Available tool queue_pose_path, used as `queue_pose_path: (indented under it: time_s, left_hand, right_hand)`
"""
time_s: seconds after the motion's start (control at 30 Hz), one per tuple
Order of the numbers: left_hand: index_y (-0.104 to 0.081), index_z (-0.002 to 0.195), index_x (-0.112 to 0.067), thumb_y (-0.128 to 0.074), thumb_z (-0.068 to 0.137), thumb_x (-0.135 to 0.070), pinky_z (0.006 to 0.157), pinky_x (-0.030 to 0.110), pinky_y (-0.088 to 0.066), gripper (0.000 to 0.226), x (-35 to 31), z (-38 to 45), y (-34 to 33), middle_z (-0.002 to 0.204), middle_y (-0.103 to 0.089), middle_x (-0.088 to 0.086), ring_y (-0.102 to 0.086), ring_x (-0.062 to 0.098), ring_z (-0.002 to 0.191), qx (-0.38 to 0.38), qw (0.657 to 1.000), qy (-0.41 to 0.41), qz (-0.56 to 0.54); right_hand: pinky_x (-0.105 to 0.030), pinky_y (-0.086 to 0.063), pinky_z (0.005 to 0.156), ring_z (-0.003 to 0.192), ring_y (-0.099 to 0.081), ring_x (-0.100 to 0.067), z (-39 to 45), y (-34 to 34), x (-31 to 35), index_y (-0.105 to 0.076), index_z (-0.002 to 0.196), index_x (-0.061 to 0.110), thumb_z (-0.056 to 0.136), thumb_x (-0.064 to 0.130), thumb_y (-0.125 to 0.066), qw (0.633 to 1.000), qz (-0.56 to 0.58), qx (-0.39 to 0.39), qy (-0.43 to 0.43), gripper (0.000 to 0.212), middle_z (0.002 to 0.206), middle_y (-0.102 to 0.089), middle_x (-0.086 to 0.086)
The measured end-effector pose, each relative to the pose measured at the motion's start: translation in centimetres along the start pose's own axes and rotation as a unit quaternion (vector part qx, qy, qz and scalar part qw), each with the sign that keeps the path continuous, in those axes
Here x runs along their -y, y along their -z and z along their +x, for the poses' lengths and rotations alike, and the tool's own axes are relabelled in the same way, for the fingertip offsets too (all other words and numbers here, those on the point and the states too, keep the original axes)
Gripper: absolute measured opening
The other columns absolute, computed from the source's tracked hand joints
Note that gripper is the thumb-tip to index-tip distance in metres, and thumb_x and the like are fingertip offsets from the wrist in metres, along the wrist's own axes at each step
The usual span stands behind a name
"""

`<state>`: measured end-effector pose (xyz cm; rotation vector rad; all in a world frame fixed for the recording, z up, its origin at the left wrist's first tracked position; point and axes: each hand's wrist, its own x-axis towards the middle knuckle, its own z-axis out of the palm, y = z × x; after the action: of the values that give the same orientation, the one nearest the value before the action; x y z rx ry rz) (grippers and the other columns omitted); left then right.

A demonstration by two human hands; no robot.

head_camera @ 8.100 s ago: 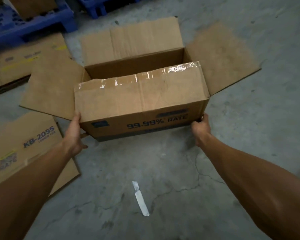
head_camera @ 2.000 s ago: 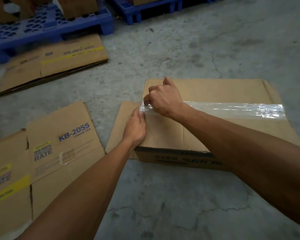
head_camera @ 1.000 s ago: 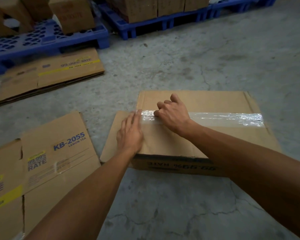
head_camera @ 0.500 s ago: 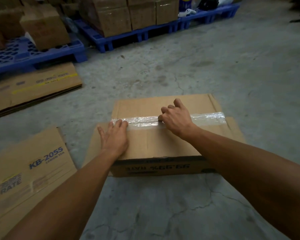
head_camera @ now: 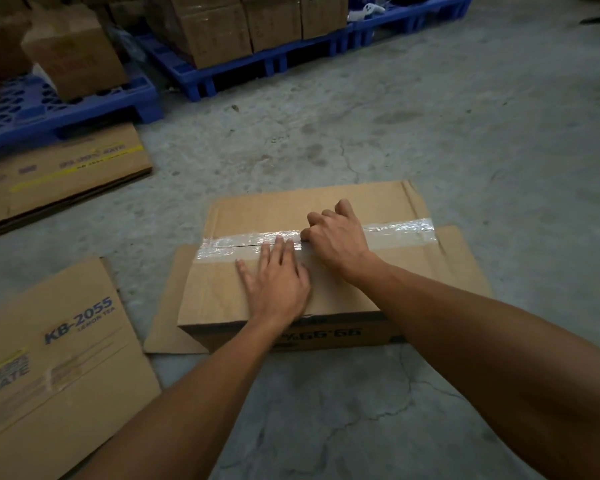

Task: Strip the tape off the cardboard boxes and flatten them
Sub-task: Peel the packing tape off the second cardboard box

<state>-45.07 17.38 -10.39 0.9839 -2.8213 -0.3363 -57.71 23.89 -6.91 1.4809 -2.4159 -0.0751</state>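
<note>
A brown cardboard box (head_camera: 388, 202) lies upside down on the concrete floor, its printed side facing me. A strip of clear tape (head_camera: 402, 228) runs across its top along the flap seam. My left hand (head_camera: 274, 282) lies flat on the near flap, straight fingers reaching the tape. My right hand (head_camera: 336, 240) sits on the tape just right of the middle, fingers curled and tips dug into the seam. A thin dark slit shows in the tape left of it. Whether anything is inside that hand is hidden.
Flattened boxes lie on the floor at the near left (head_camera: 66, 358) and farther left (head_camera: 59, 171). Blue pallets (head_camera: 66, 109) carrying full cartons (head_camera: 215, 29) line the back. A loose flap (head_camera: 167, 323) sticks out at the box's left.
My right hand has slid rightward along the tape from its left end to past the middle. My left hand followed it toward the middle. The box was turned over from open side up.
</note>
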Motion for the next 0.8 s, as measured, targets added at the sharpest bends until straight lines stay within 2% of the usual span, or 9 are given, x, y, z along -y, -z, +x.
queue_pose_path:
  time_s: [0.23,0.5,0.7,0.8]
  left_hand:
    - [-0.024,0.156,-0.027,-0.027,0.098,-0.046,0.115,0.068,0.0,0.062,0.8,0.8,0.0,0.164,-0.017,-0.008,-0.011,0.015,0.152,-0.012,1.0,0.002,0.011]
    - [-0.024,0.156,-0.026,-0.025,0.098,-0.044,0.115,0.069,0.002,0.061,0.6,0.8,0.1,0.164,-0.018,-0.007,-0.012,0.015,0.152,-0.013,1.0,0.001,0.01]
    - [-0.022,0.156,-0.025,-0.025,0.099,-0.044,0.114,0.07,0.0,0.061,1.0,0.9,0.2,0.165,-0.017,-0.005,-0.011,0.017,0.152,-0.006,1.0,-0.016,0.008]
    - [-0.024,0.156,-0.025,-0.027,0.099,-0.043,0.114,0.07,0.0,0.06,1.1,1.2,0.3,0.164,-0.019,-0.004,-0.011,0.017,0.152,-0.006,1.0,-0.028,-0.001]
  right_hand:
    - [-0.038,-0.016,0.088,0.093,-0.063,-0.02,0.8,-0.2,-0.3,-0.075,0.108,0.03,0.098,0.025,-0.045,1.0,-0.007,-0.005,0.021,0.032,0.099,-0.064,0.002]
    - [-0.037,-0.015,0.089,0.096,-0.061,-0.019,-1.3,0.4,-3.2,-0.073,0.114,0.029,0.101,0.024,-0.043,0.999,-0.036,0.023,-0.011,0.034,0.103,-0.063,0.002]
    - [-0.04,-0.026,0.098,0.1,-0.06,-0.021,-4.2,0.4,-7.2,-0.067,0.126,0.033,0.102,0.031,-0.048,0.996,-0.046,0.047,-0.055,0.03,0.11,-0.063,0.0]
    - [-0.042,-0.026,0.101,0.1,-0.061,-0.02,-4.6,0.3,-7.8,-0.065,0.127,0.035,0.101,0.03,-0.051,0.995,-0.052,0.047,-0.077,0.03,0.11,-0.063,0.0]
